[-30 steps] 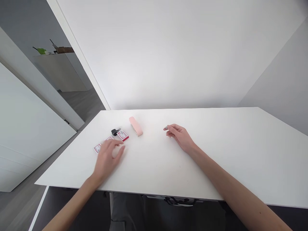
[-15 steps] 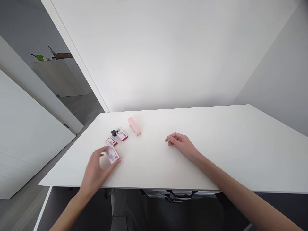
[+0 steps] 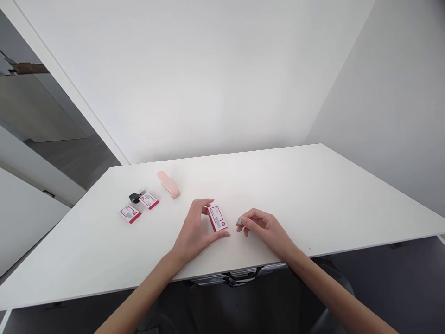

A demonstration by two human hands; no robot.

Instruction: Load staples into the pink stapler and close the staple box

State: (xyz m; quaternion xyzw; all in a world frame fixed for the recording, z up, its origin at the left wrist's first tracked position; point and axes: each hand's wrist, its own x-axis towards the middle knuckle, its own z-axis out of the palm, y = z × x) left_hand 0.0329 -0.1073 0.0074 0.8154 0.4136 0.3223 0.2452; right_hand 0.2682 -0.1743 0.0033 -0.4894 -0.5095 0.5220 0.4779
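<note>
So since half a second ago, the small red-and-white cardboard box (image 3: 217, 218) has been carried from the left side of the table over to the middle, and the right hand (image 3: 266, 230) has been pulled in closer to it.

The left hand (image 3: 195, 230) is closed around the box, which is pinched between the thumb on the near side and the fingers on the far side. The box sits at the fingertips, just right of the palm, with its printed face turned up. Its long axis runs from far-left to near-right, and its near end is aimed toward the right hand. Whether it's resting on the tabletop can't be told.

The right hand is curled, with a tiny grey piece (image 3: 239, 222) nipped at the fingertips, just beside the box's near end.

Further out on the white table (image 3: 313, 195), well to the left, a second matching box (image 3: 130, 213) and a third matching box (image 3: 149, 200) are laid flat, with a black clip (image 3: 134, 197) touching the third. A pale pink stapler (image 3: 168, 184) is lying behind them.
</note>
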